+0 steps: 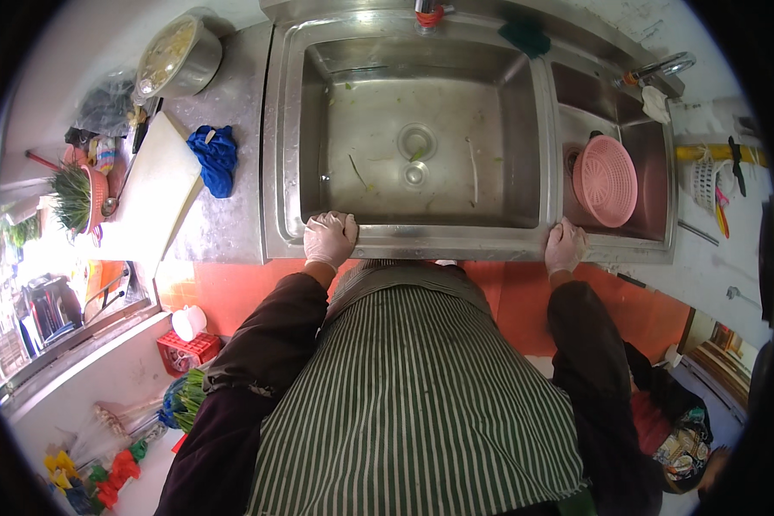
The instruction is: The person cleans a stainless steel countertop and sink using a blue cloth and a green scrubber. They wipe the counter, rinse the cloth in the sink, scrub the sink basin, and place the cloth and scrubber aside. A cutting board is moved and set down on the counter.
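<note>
My left hand [330,238], in a thin translucent glove, rests curled over the front rim of the large stainless steel sink [426,237]. Farther right, my right hand [565,245], gloved alike, lies over the front rim near the divider between the large and the small sink. Shallow water seems to cover the large basin's floor, with a few green scraps and a pale stalk [473,171] around the drain strainer [416,142]. A pink plastic colander [606,181] leans in the small sink, just beyond my right hand. Both hands' fingertips are partly hidden.
On the left counter are a blue cloth [214,160], a white cutting board [161,174], a knife [140,132] and a metal pot [179,58]. Faucets [429,13] stand at the back. A green scouring pad [524,39] lies on the rear rim. Another person [674,432] is at lower right.
</note>
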The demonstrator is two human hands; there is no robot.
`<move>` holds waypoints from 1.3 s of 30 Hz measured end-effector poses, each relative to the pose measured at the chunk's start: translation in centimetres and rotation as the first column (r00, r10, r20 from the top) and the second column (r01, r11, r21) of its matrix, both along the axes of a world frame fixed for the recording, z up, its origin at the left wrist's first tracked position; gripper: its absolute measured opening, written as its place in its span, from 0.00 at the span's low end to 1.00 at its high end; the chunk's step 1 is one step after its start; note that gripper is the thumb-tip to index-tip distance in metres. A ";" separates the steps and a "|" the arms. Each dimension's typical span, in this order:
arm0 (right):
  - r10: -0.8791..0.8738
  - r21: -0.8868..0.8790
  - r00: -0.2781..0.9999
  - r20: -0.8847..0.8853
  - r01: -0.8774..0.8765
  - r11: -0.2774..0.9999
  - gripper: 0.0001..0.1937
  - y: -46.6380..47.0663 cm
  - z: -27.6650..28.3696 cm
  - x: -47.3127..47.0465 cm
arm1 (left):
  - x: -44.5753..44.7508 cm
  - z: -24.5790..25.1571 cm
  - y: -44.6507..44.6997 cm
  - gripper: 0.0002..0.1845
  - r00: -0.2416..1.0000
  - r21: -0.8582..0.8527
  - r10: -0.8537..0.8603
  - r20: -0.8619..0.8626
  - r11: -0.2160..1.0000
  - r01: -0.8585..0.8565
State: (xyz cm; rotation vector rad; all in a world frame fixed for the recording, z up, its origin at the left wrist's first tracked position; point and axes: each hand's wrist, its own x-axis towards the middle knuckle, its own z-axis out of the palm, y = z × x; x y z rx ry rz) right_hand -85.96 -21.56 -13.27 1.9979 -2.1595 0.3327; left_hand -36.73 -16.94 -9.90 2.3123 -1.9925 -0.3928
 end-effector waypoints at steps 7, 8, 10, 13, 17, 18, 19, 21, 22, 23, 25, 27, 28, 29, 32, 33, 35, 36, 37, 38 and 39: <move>0.036 -0.019 0.999 0.006 -0.036 0.999 0.15 -0.1 0.0 -0.1 | 0.2 -0.6 0.0 0.19 1.000 -0.030 -0.005 -0.013 1.000 0.005; 0.017 0.031 0.999 0.031 -0.018 0.999 0.16 -0.1 0.1 0.0 | 0.2 -0.6 0.0 0.19 1.000 -0.031 -0.002 -0.013 1.000 0.002; -0.007 0.085 0.999 0.043 0.004 0.996 0.17 -0.1 0.4 0.0 | 0.1 -0.5 0.1 0.20 1.000 -0.035 0.004 -0.010 0.999 -0.004; -0.027 0.115 0.999 0.038 0.023 0.993 0.17 0.0 0.1 -0.4 | 0.0 -0.5 0.3 0.22 1.000 -0.027 -0.015 0.001 1.000 0.015; 0.076 0.041 0.995 0.064 -0.079 0.996 0.13 0.3 -2.2 -2.1 | 0.5 -1.0 0.0 0.26 0.985 0.083 -0.033 0.172 0.996 0.019; 0.196 -0.019 0.966 -0.170 -0.203 0.979 0.13 0.8 -3.0 -2.6 | 0.6 -1.0 0.2 0.25 0.963 0.068 -0.157 0.220 0.987 0.146; 0.231 0.019 0.973 -0.015 -0.231 0.973 0.13 1.3 -3.5 -3.1 | 1.0 -1.0 -0.1 0.23 0.948 0.167 -0.197 0.250 0.973 0.158; 0.186 0.101 0.976 0.114 -0.198 0.975 0.15 1.6 -4.3 -4.0 | 1.1 -0.8 0.4 0.16 0.975 0.128 -0.175 0.141 0.979 0.157; 0.134 0.031 0.871 0.473 -0.169 0.985 0.18 1.4 -5.0 -3.8 | 1.0 -0.6 0.6 0.17 0.942 0.088 -0.235 0.241 0.971 0.220; 0.131 0.264 0.960 0.246 -0.196 0.944 0.20 0.5 -4.4 -4.8 | 1.0 -0.4 0.6 0.19 0.933 0.117 -0.264 0.243 0.963 0.242; 0.058 0.200 0.985 0.160 -0.090 0.976 0.16 0.3 -3.9 -4.3 | 0.9 -0.1 0.8 0.22 0.994 -0.071 -0.088 0.068 0.993 0.093; 0.008 0.216 0.985 0.172 -0.045 0.975 0.21 0.1 -2.4 -3.3 | 0.7 0.3 0.8 0.26 0.998 -0.015 -0.060 0.020 0.998 0.060; 0.019 0.200 0.984 0.176 -0.055 0.978 0.20 0.0 -1.5 -2.6 | 0.7 0.3 0.8 0.27 1.000 -0.012 -0.028 0.003 1.000 0.028; 0.029 0.181 0.983 0.182 -0.063 0.981 0.19 0.0 -0.7 -2.2 | 0.6 0.4 0.8 0.27 1.000 -0.018 -0.015 -0.016 1.000 0.015; 0.021 0.069 0.980 0.200 -0.035 0.997 0.19 0.6 1.6 0.1 | 0.5 0.2 0.8 0.27 0.997 -0.008 -0.058 0.049 0.998 0.059; 0.011 0.019 0.978 0.209 -0.016 1.000 0.19 0.8 2.2 0.7 | 0.5 0.1 0.8 0.28 0.995 -0.017 -0.075 0.069 0.997 0.077; -0.044 0.070 0.978 0.204 0.030 0.997 0.19 0.8 3.1 1.6 | 0.4 -0.1 0.8 0.28 0.998 0.022 -0.046 0.046 0.999 0.045; -0.043 0.064 0.984 0.172 0.032 0.997 0.19 0.9 3.3 2.0 | 0.5 -0.2 0.7 0.29 0.999 0.032 -0.032 0.024 0.999 0.031; -0.039 0.065 0.991 0.131 0.031 0.997 0.19 0.7 3.6 2.0 | 0.4 -0.2 0.7 0.29 1.000 0.040 -0.027 -0.002 0.999 0.027; -0.020 0.037 0.977 0.214 0.013 0.999 0.19 0.9 3.7 2.1 | 0.5 -0.1 0.7 0.29 1.000 0.036 -0.021 -0.010 0.999 0.021; 0.001 0.027 0.976 0.217 -0.007 1.000 0.19 0.7 3.6 2.1 | 0.5 0.1 0.7 0.29 1.000 0.032 -0.016 -0.011 0.999 0.016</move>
